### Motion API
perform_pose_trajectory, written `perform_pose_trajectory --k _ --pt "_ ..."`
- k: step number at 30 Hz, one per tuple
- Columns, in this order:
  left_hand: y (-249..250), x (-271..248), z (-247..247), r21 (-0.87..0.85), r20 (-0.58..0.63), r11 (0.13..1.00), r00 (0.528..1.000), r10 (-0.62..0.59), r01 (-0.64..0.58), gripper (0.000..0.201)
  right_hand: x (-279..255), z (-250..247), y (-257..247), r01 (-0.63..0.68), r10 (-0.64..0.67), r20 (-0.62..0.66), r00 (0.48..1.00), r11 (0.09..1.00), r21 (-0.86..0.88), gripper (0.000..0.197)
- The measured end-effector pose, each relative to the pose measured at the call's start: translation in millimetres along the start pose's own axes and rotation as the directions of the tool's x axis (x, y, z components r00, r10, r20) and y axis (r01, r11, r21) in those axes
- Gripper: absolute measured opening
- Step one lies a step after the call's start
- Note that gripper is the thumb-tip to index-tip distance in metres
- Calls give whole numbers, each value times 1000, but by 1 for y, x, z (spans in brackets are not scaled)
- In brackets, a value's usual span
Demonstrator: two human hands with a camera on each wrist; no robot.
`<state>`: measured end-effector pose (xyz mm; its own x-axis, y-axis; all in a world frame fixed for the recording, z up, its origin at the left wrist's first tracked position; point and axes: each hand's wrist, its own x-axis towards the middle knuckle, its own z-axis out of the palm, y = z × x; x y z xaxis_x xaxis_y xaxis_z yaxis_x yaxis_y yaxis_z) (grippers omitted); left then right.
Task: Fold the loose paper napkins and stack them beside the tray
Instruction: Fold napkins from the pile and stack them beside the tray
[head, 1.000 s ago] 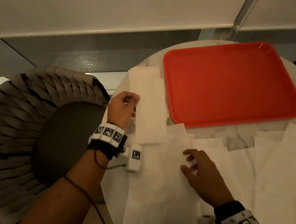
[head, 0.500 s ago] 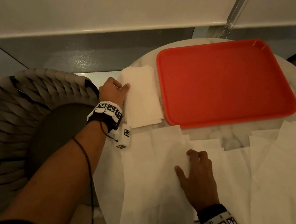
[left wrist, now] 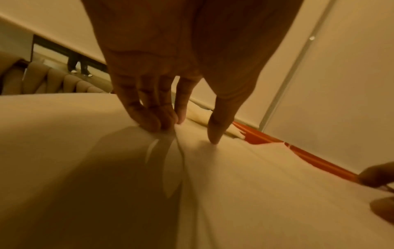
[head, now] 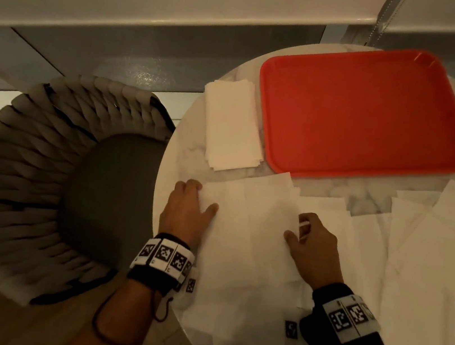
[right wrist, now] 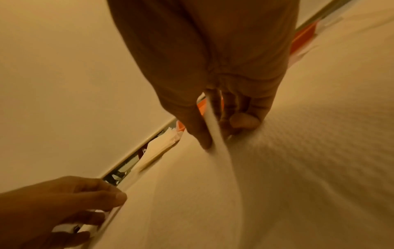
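Note:
A red tray [head: 377,112] lies at the far side of the round marble table [head: 182,148]. Just left of it sits a stack of folded white napkins [head: 233,126]. A loose napkin [head: 247,228] lies spread flat between my hands. My left hand [head: 201,198] holds its left edge, fingers curled at the edge [left wrist: 153,124] and thumb pressed on top. My right hand [head: 297,230] pinches the right edge, and the paper runs up between thumb and fingers [right wrist: 232,121]. More loose napkins [head: 428,261] overlap across the right of the table.
A woven grey chair [head: 43,174] stands close against the table's left edge. A white wall and grey ledge [head: 181,35] run behind the table. Loose napkin sheets hang over the table's near edge [head: 224,343].
My left hand has left the folded stack beside the tray and come back to the spread napkin's left edge. My right hand now pinches that napkin's right edge.

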<state>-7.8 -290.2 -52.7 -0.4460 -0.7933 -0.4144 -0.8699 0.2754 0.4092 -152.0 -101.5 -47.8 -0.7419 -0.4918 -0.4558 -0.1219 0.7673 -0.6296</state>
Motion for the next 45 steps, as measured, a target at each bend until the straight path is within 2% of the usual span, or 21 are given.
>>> perform_pose_trajectory --k 3,7,13,16,19,24,27,29,31,32,33,35,39,40,43,45 --pt "6 -1 5 -62 -24 998 1000 2 -3 40 -2 -1 2 6 -6 13 1000 1000 -18 29" --pt "12 0 2 -120 5 992 1000 -29 30 27 -4 -4 1 18 -17 39 999 1000 -15 25" --pt "16 -11 -20 -319 -121 946 993 15 -53 29 -7 -13 -7 63 -67 33 997 992 109 21" --pt "22 -25 -37 -457 -140 884 990 35 -96 29 -13 -20 -12 34 -53 65 996 966 255 13" --pt "27 -39 -50 -608 -153 787 988 15 -107 35 -22 -31 -17 -9 -40 105 994 903 429 6" --pt "32 -56 -64 -726 -232 660 972 30 -194 44 -36 -51 -23 -60 -68 194 979 807 588 16" --pt "37 -63 -70 -779 -253 587 967 25 -218 45 -42 -59 -21 -84 -59 193 979 749 657 25" --pt "40 -67 -71 -866 -170 479 985 -18 -140 44 -46 -63 -22 -76 -82 193 978 718 692 25" --pt "43 -72 -66 -954 62 291 997 -42 71 51 -51 -65 -24 -66 -110 195 975 694 717 29" --pt "44 -74 -61 -956 182 231 983 -22 182 59 -53 -66 -26 -63 -121 201 972 690 721 33" --pt "45 -78 -56 -940 259 231 966 11 250 66 -54 -65 -26 -62 -127 206 970 691 720 35" --pt "48 -86 -48 -919 298 283 953 47 274 67 -57 -64 -26 -56 -137 210 968 698 714 37" --pt "54 -95 -47 -942 257 251 960 115 222 40 -62 -65 -26 18 -191 189 963 748 664 34" --pt "55 -97 -48 -942 210 289 971 115 170 35 -64 -65 -28 49 -214 182 960 765 642 31" --pt "59 -106 -49 -822 24 566 987 157 -69 23 -69 -67 -34 134 -290 172 942 789 599 31" --pt "61 -111 -50 -755 -37 631 973 229 -177 21 -72 -67 -38 163 -319 163 933 783 601 39"
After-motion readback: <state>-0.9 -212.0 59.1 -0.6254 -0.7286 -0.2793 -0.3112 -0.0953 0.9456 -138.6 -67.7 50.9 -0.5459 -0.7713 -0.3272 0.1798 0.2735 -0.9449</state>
